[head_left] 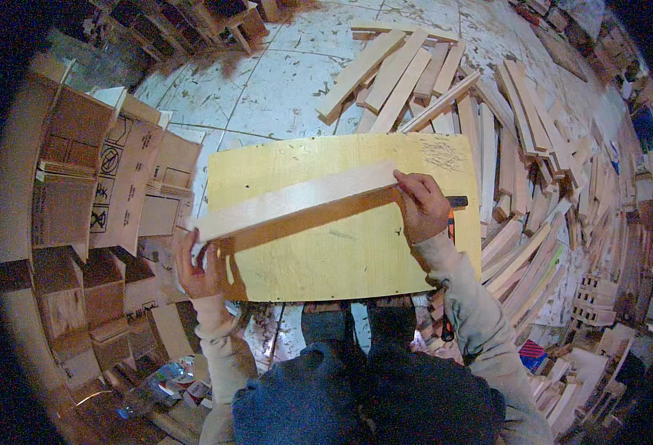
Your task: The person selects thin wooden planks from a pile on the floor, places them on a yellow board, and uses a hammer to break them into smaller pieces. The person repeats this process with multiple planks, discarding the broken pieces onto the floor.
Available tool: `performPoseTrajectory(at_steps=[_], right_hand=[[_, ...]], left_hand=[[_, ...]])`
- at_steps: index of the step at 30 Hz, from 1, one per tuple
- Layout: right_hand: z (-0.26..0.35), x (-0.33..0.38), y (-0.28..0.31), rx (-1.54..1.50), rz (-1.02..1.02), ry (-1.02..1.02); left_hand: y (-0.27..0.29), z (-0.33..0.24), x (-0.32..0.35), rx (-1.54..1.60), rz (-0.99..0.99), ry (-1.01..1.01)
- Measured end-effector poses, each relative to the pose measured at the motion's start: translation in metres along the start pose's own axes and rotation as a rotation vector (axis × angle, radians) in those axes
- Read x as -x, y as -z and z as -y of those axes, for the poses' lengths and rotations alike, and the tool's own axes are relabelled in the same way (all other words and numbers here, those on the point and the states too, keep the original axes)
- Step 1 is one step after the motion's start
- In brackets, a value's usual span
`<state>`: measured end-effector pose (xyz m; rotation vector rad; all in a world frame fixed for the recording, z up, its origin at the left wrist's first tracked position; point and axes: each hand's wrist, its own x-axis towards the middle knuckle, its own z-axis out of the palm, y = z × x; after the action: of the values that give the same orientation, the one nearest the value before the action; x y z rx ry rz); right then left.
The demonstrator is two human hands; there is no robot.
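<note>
A pale wooden slat [297,200] is held slightly above a yellow tabletop [326,259], its right end farther from me than its left. My left hand [202,268] has its fingers at the slat's left end, past the table's left edge. Closed on the right end is my right hand [424,206], thumb and fingers pinching it. The slat casts a shadow on the yellow surface. Beside my right wrist lies a tool with a black head [457,201] and an orange handle, partly hidden by my sleeve; it looks like a hammer.
Many loose wooden slats [408,74] lie piled on the tiled floor [267,81] beyond the table and along its right side. Cardboard boxes with compartments [67,200] stand at the left. A small red-and-blue box [532,354] sits at lower right.
</note>
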<state>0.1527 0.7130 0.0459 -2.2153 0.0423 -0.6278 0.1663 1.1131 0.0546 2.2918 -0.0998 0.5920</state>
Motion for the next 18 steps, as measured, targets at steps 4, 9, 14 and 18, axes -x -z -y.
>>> performPoseTrajectory(at_steps=[4,9,14,18], right_hand=[[0.002,0.000,-0.007,0.003,-0.039,0.054],[0.008,0.001,-0.014,0.049,-0.069,0.038],[0.013,0.000,-0.012,-0.033,-0.076,-0.039],[0.012,0.000,-0.011,-0.032,-0.077,-0.048]], left_hand=[[-0.009,0.004,0.020,0.233,-0.033,0.204],[-0.020,0.018,0.018,0.484,-0.164,0.507],[-0.017,0.026,0.010,0.394,-0.150,0.441],[-0.014,0.032,0.012,0.212,-0.131,0.316]])
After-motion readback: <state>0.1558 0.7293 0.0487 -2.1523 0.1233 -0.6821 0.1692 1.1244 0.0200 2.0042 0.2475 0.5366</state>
